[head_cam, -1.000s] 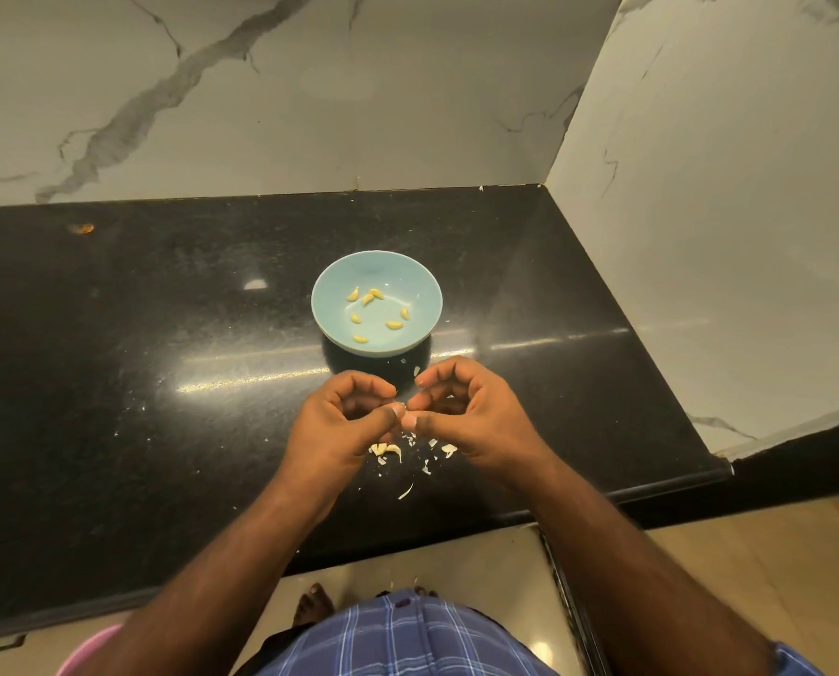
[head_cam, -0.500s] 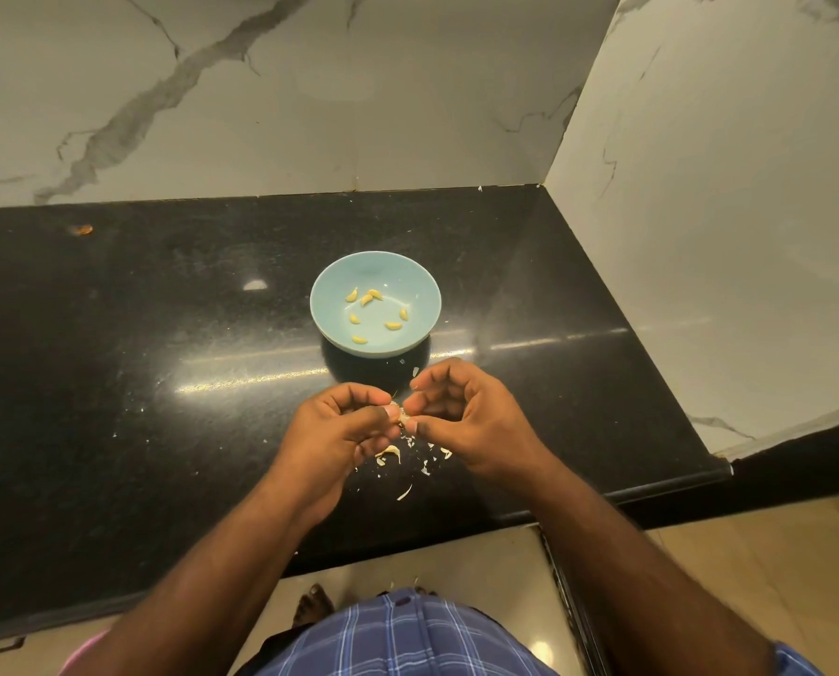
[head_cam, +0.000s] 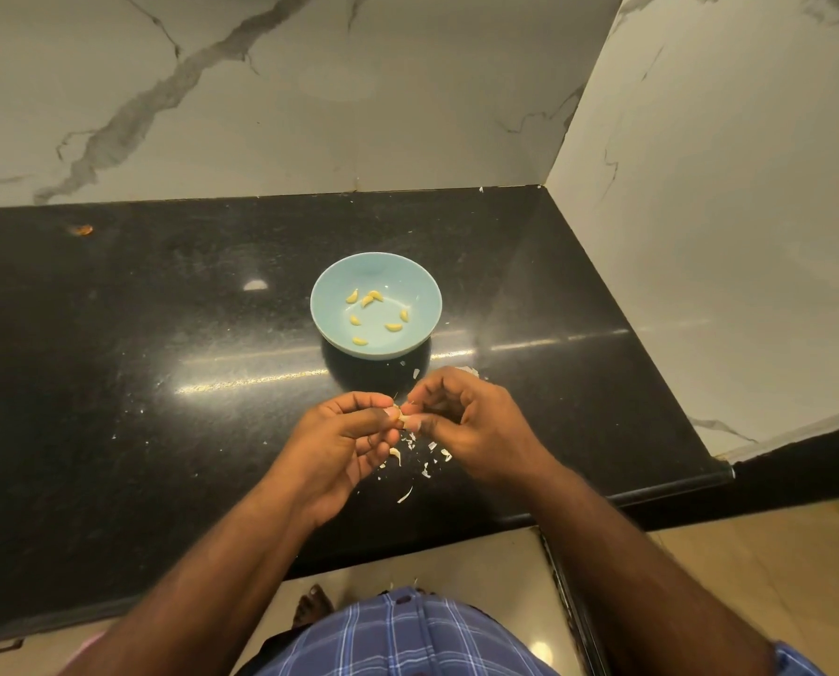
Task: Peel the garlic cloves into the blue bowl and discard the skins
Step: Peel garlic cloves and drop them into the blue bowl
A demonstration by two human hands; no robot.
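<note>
A light blue bowl (head_cam: pixel 417 280) stands on the black counter (head_cam: pixel 163 358) and holds several peeled yellow garlic cloves (head_cam: pixel 367 300). Just in front of it, above the counter, both hands meet around one small garlic clove (head_cam: pixel 402 416). My left hand (head_cam: pixel 344 441) pinches the clove between thumb and fingertips. My right hand (head_cam: pixel 471 422) pinches it from the other side, fingers curled. White skin scraps (head_cam: pixel 422 456) lie scattered on the counter under the hands.
Marble walls close the counter at the back and right (head_cam: pixel 700 236). A small orange scrap (head_cam: pixel 83 230) lies at the far left. The counter's front edge (head_cam: pixel 456 524) runs just below the hands, with the floor beyond.
Both hands have risen slightly toward the bowl and shifted their pinch on the clove. More of the skin scraps below now show.
</note>
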